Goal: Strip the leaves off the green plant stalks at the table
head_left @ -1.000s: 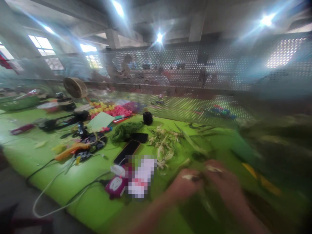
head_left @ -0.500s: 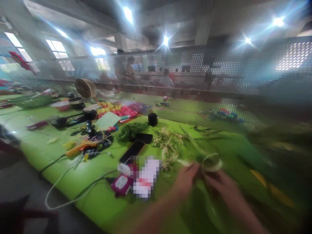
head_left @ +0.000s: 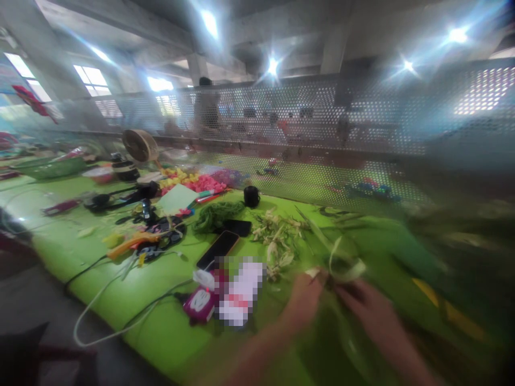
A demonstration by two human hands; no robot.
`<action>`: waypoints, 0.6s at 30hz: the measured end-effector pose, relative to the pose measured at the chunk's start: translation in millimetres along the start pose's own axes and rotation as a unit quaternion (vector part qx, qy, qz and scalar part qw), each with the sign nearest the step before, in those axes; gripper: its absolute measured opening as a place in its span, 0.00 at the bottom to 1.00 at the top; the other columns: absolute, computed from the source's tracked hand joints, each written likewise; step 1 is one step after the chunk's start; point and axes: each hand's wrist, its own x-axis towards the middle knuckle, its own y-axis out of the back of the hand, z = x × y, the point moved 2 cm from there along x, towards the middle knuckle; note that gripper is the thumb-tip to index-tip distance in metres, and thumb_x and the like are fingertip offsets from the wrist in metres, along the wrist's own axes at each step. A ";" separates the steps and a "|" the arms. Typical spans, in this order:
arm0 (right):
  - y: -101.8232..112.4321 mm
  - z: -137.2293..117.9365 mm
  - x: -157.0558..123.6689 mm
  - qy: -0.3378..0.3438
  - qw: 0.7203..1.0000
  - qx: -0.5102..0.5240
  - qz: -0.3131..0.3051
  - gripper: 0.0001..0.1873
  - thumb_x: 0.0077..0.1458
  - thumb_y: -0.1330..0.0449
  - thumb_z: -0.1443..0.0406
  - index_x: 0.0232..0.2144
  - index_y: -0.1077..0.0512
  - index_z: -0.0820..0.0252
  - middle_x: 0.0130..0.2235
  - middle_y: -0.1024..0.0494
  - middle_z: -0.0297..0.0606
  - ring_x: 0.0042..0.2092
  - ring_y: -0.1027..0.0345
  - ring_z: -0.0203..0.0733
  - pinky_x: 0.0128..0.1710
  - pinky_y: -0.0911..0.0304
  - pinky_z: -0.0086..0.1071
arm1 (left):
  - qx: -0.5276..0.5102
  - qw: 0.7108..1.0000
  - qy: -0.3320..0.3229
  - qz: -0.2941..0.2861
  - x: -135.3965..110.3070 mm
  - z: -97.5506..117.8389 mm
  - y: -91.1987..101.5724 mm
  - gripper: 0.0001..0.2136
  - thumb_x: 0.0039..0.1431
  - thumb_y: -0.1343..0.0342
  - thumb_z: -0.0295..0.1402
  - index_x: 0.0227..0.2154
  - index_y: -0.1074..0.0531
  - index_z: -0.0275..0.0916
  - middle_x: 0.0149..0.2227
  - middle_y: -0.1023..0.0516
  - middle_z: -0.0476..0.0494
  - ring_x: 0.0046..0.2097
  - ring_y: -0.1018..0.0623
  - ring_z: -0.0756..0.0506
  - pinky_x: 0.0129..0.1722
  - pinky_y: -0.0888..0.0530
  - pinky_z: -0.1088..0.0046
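Observation:
Both my hands are low in the middle of the view over the bright green table (head_left: 132, 316), blurred by motion. My left hand (head_left: 302, 301) pinches the end of a pale green leaf strip (head_left: 344, 262) that curls up into a loop between the hands. My right hand (head_left: 368, 312) is closed on the same strip from the right. A pile of pale leaf scraps (head_left: 277, 241) lies just beyond my left hand.
A black phone (head_left: 219, 248), a pink device (head_left: 200, 304) with a white cable, an orange tool (head_left: 129, 242), a green yarn bundle (head_left: 217, 213), a black cup (head_left: 251, 196) and coloured pieces (head_left: 193, 182) lie at left. A perforated metal screen (head_left: 322, 134) backs the table; people are behind it.
The camera swung slightly right between the first two frames. My hands lifted the leaf strip and its loop has opened wider and stands more upright now.

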 end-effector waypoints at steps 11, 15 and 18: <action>1.3 -3.3 -0.1 -0.011 1.000 -0.022 -0.009 0.14 0.42 0.39 0.53 0.24 0.25 0.56 0.28 0.20 0.36 0.30 0.29 0.45 0.27 0.37 0.32 | -0.003 1.000 0.020 -0.019 8.6 -15.5 5.8 0.23 0.57 0.52 0.53 0.30 0.27 0.35 0.28 0.29 0.46 0.30 0.35 0.50 0.30 0.41 0.75; 2.4 -1.5 -0.8 0.009 1.000 -0.024 0.018 0.13 0.43 0.40 0.54 0.26 0.24 0.55 0.29 0.20 0.35 0.32 0.28 0.46 0.31 0.35 0.32 | 0.028 0.998 0.001 -0.061 4.0 -3.8 3.2 0.18 0.55 0.46 0.49 0.32 0.26 0.36 0.28 0.29 0.47 0.29 0.34 0.50 0.30 0.39 0.76; 1.3 0.5 -2.7 0.024 0.998 -0.028 0.040 0.12 0.44 0.39 0.54 0.26 0.24 0.55 0.30 0.19 0.36 0.33 0.27 0.46 0.34 0.35 0.33 | 0.018 0.998 -0.025 -0.052 -0.4 2.5 0.5 0.13 0.56 0.44 0.43 0.28 0.29 0.37 0.27 0.30 0.48 0.31 0.33 0.49 0.33 0.37 0.76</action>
